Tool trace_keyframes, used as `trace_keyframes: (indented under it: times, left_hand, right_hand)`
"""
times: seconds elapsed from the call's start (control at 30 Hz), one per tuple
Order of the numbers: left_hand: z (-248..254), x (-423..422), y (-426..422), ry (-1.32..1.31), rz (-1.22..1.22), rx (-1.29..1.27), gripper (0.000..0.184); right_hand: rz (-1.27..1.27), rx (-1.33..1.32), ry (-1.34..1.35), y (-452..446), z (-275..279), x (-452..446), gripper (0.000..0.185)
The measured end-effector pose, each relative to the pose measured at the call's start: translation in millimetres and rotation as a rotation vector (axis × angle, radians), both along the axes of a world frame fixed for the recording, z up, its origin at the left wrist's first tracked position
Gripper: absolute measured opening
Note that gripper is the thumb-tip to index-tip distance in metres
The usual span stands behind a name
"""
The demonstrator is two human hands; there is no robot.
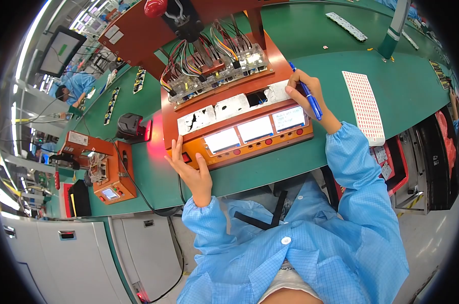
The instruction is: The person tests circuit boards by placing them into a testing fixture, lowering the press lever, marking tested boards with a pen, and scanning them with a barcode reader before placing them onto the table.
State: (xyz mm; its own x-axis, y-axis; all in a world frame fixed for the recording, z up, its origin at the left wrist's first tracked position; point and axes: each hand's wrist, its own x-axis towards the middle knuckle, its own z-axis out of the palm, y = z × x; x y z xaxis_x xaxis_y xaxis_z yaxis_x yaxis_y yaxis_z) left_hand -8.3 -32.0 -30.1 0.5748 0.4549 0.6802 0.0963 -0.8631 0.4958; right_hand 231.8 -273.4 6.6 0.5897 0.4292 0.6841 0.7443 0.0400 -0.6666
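An orange-brown test fixture with three lit displays stands before me on the green table. Wires run into clear blocks above its white, worn strip. My left hand rests at the fixture's left front corner, fingers spread, near a red-lit switch, with nothing in it. At the right end of the strip, my right hand has its fingers closed around a blue pen, which slants across the hand. The rightmost display shows small text too blurred to read.
A sheet of red-marked labels lies right of the fixture. To the left are a black scanner glowing red and a smaller orange device. Circuit boards lie at the far left. A co-worker sits beyond; red bins stand at right.
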Motion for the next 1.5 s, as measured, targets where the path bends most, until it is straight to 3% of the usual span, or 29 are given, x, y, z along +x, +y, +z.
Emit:
trace_keyframes:
  times: [1.5]
  left_hand:
    - [0.5, 0.3, -0.9, -0.005, -0.003, -0.007, 0.051]
  right_hand:
    - [0.007, 0.012, 0.020, 0.5, -1.2, 0.3, 0.019]
